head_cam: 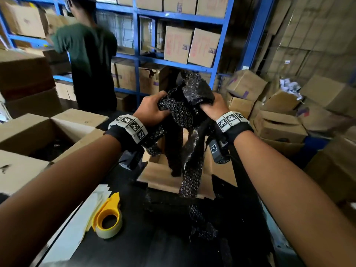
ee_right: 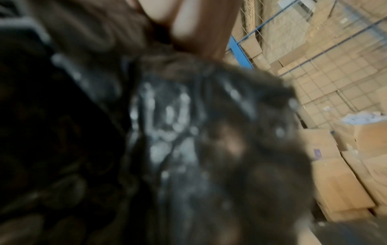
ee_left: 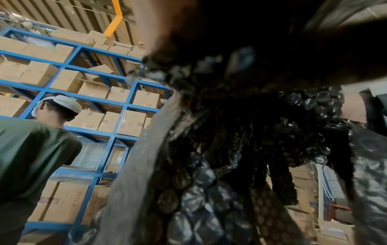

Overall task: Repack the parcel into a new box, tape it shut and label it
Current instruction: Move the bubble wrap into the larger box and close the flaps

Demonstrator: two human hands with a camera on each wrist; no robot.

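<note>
Up at chest height, both forearms reach forward, the left hand (head_cam: 152, 109) and right hand (head_cam: 212, 107) each clenched tight on a bunch of black bubble wrap (head_cam: 185, 120) whose strips dangle over a small open box (head_cam: 163, 170) on the dark table (head_cam: 154, 247). Only the head view shows the yellow tape dispenser (head_cam: 107, 218) nearest; the left wrist view alone shows the white cap (ee_left: 64, 102) of a person at the blue shelves (head_cam: 221, 45).

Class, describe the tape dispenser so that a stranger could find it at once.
Start at the black table. Near its left edge, beside pale paper sheets, lies the tape dispenser. Its bright yellow frame holding a clear tape roll marks it out.
</note>
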